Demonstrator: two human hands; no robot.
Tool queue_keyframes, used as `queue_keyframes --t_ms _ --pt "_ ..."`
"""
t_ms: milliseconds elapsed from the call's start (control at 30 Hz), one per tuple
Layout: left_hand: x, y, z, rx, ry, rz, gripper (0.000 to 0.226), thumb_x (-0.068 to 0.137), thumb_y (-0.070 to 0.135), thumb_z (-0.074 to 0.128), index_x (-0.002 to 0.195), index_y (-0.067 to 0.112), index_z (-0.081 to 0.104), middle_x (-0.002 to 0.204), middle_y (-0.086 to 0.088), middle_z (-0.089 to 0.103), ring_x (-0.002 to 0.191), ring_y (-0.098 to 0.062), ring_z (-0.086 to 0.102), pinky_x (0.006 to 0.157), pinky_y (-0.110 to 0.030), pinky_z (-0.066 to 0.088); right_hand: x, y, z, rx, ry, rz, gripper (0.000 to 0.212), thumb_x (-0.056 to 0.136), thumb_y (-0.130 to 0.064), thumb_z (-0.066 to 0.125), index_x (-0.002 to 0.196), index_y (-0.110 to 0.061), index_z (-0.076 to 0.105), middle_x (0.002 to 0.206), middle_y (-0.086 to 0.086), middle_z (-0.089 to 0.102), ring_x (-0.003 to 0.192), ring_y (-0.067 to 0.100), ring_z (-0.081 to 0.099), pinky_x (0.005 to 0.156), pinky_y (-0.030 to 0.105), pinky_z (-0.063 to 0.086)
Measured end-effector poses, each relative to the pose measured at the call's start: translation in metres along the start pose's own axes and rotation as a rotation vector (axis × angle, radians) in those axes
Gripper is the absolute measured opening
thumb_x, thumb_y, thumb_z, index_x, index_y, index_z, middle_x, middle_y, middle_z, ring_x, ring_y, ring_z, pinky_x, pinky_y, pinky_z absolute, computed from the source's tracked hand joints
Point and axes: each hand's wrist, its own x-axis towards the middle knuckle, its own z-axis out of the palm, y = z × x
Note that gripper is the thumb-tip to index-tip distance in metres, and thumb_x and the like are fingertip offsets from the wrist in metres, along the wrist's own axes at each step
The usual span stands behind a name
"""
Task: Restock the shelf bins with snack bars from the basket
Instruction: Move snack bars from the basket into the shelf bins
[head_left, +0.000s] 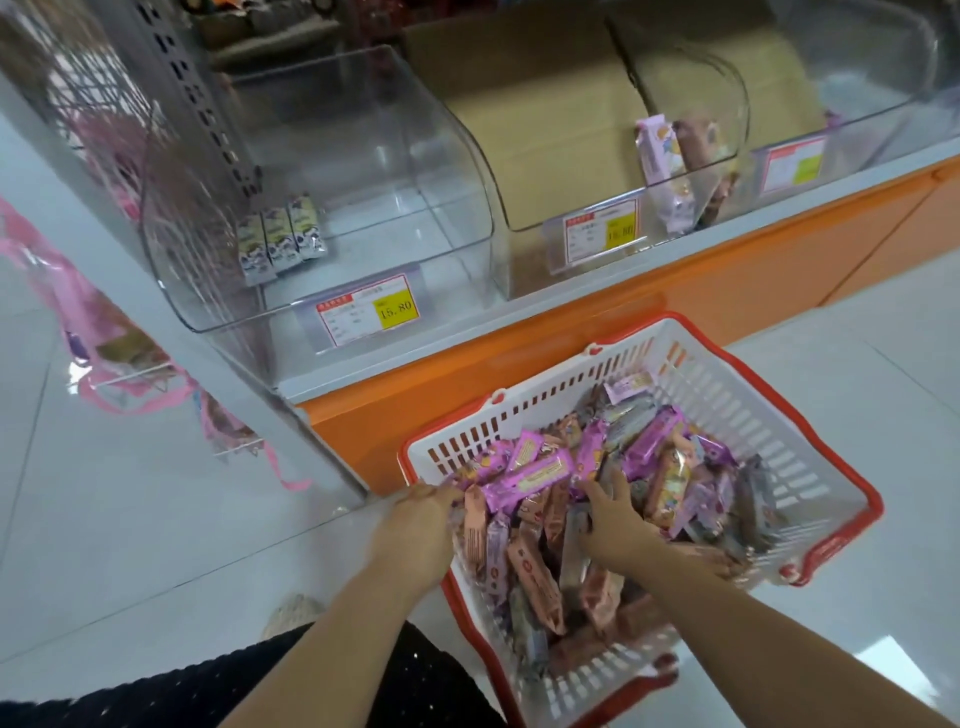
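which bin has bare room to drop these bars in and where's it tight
The left bin is mostly bare: open floor from the three bars at its left wall to its right wall. The middle bin is tight: a cardboard box fills most of it, a few bars wedged at its right end. The basket is packed.

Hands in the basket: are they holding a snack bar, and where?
Cannot tell: the left hand touches purple bars, the right hand lies spread on the pile, no clear grip.
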Motion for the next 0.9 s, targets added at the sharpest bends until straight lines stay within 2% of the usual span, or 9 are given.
queue_keyframes --t_ms 100,200,267,333,467,600,700,833,900 --pt "0.001 -0.003 -0.002 0.002 -0.033 0.014 0.047 0.095 0.005 0.044 0.139 0.024 0.044 0.135 -0.002 0.049 0.128 -0.017 0.042 0.102 -0.026 0.036 0.002 -0.004 0.013 0.032 0.068 0.077 0.069 0.091 -0.003 0.053 0.149 -0.019 0.019 0.153 0.008 -0.03 0.117 0.027 0.056 0.082 0.031 0.053" --pt "0.002 -0.007 -0.008 -0.043 -0.077 0.012 0.048 0.095 0.005 0.044 0.139 0.026 0.044 0.138 -0.003 0.049 0.123 -0.018 0.048 0.098 -0.029 0.042 0.0 -0.008 0.008 -0.008 0.141 0.069 0.043 0.09 -0.009 0.056 0.132 -0.01 0.044 0.156 0.008 0.001 0.1 0.023 0.06 0.076 0.029 0.051" --pt "0.005 -0.009 -0.012 -0.088 -0.098 0.002 0.047 0.096 0.007 0.044 0.139 0.025 0.044 0.14 -0.003 0.049 0.12 -0.018 0.052 0.095 -0.027 0.043 -0.009 -0.017 -0.011 -0.042 0.123 -0.021 0.018 0.088 -0.018 0.058 0.103 -0.009 0.055 0.136 0.009 0.037 0.088 0.021 0.059 0.071 0.029 0.049" --pt "0.007 -0.009 -0.018 -0.156 -0.09 -0.013 0.044 0.098 0.009 0.044 0.14 0.024 0.044 0.14 -0.003 0.05 0.119 -0.016 0.053 0.092 -0.024 0.042 -0.019 -0.026 -0.036 -0.1 0.078 -0.096 0.015 0.089 -0.024 0.058 0.086 -0.01 0.058 0.104 0.009 0.058 0.082 0.021 0.06 0.07 0.029 0.051" --pt "0.003 -0.002 -0.033 -0.324 -0.066 0.048 0.042 0.098 0.008 0.045 0.137 0.022 0.047 0.141 0.001 0.049 0.123 -0.013 0.05 0.09 -0.017 0.038 -0.04 -0.045 -0.083 -0.1 0.058 -0.236 0.02 0.09 -0.026 0.058 0.071 -0.021 0.058 0.077 -0.003 0.061 0.07 0.01 0.057 0.067 0.021 0.046" --pt "-0.002 0.007 -0.054 -0.487 0.046 0.102 0.037 0.096 0.006 0.048 0.13 0.02 0.054 0.128 0.004 0.057 0.107 -0.005 0.053 0.08 -0.006 0.04 -0.073 -0.07 -0.122 0.478 0.075 -0.367 0.011 0.092 -0.024 0.059 0.089 -0.015 0.065 0.084 -0.006 0.064 0.063 0.006 0.058 0.058 0.015 0.042" --pt "-0.002 0.014 -0.078 -0.628 0.189 0.102 0.03 0.094 0.008 0.054 0.122 0.018 0.059 0.115 0.004 0.061 0.101 -0.004 0.054 0.083 -0.005 0.039 -0.087 -0.088 -0.14 0.882 0.027 -0.373 0.013 0.095 -0.016 0.054 0.093 -0.006 0.063 0.093 0.004 0.069 0.066 0.023 0.059 0.058 0.027 0.044" --pt "-0.01 0.019 -0.107 -0.817 0.218 0.083 0.023 0.091 0.026 0.062 0.112 0.033 0.059 0.111 0.014 0.06 0.108 -0.006 0.055 0.098 -0.026 0.044 -0.103 -0.112 -0.151 1.144 -0.035 -0.399 0.013 0.094 -0.011 0.052 0.085 -0.01 0.061 0.093 0.017 0.06 0.058 0.022 0.056 0.061 0.036 0.038" --pt "-0.017 0.019 -0.119 -0.923 0.262 0.056 0.02 0.09 0.029 0.063 0.108 0.036 0.059 0.108 0.012 0.061 0.102 -0.007 0.06 0.09 -0.026 0.048 -0.11 -0.121 -0.155 1.213 -0.051 -0.433 0.015 0.095 -0.009 0.05 0.084 -0.008 0.06 0.081 0.011 0.066 0.055 0.021 0.056 0.058 0.033 0.041"
